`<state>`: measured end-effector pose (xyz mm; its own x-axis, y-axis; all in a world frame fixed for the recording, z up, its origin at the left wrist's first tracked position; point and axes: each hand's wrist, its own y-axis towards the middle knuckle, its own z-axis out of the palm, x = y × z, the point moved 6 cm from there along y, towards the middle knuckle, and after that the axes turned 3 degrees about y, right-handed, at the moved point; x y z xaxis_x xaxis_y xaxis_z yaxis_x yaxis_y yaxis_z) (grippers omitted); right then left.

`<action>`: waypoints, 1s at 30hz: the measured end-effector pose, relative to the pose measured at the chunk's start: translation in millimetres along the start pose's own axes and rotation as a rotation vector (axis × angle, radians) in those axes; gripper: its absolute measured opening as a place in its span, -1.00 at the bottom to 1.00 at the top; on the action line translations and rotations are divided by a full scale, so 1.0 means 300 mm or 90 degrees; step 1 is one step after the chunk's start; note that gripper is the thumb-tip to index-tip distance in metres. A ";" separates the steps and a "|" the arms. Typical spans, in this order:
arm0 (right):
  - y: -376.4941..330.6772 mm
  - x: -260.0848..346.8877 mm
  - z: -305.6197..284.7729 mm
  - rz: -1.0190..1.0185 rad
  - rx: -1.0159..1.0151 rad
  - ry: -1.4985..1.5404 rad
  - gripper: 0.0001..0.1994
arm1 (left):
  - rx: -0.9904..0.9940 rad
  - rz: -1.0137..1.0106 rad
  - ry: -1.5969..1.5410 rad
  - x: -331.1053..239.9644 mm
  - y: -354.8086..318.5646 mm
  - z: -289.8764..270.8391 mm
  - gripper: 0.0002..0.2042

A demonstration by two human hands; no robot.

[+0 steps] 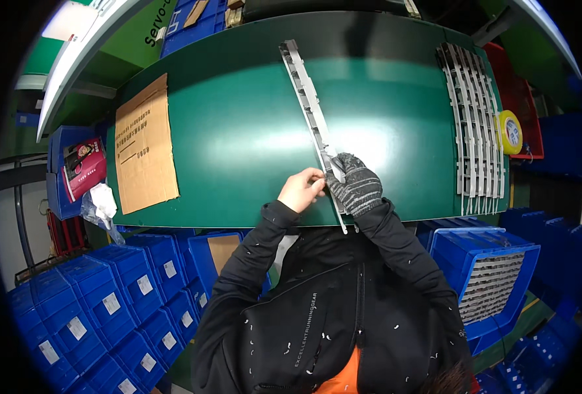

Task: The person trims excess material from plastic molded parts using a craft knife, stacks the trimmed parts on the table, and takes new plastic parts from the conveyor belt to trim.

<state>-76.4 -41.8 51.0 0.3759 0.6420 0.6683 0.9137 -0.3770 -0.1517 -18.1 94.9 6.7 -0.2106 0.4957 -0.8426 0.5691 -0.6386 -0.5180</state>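
Note:
A long, narrow grey strip (311, 105) with clips or notches along its length lies slantwise over the green table, its near end reaching past the front edge. My right hand (357, 186), in a dark grey knit glove, is closed around the strip near that end. My bare left hand (297, 189) is beside the strip's left edge, thumb and fingers pinched together close to the right hand. Whatever sits between those fingertips, if anything, is too small to make out.
Several similar strips (471, 125) lie side by side at the table's right, next to a yellow tape roll (510, 132). A cardboard sheet (145, 148) lies at the left. Blue crates (117, 276) stand below left; a blue bin (448, 253) holding more strips stands below right.

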 end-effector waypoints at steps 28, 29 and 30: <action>-0.351 -0.124 -0.285 -0.044 0.034 0.210 -0.65 | -0.120 0.223 0.184 -0.600 0.711 0.426 -0.52; -0.368 -0.140 -0.297 -0.030 0.011 0.198 -0.66 | -0.108 0.219 0.208 -0.603 0.724 0.484 -0.50; -0.380 -0.159 -0.307 -0.004 -0.003 0.173 -0.66 | -0.101 0.221 0.232 -0.608 0.733 0.535 -0.48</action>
<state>-212.9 -90.9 103.4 0.3143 0.4425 0.8399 0.9148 -0.3775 -0.1434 18.0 -230.5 22.8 0.2853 0.4609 -0.8403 0.6760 -0.7183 -0.1645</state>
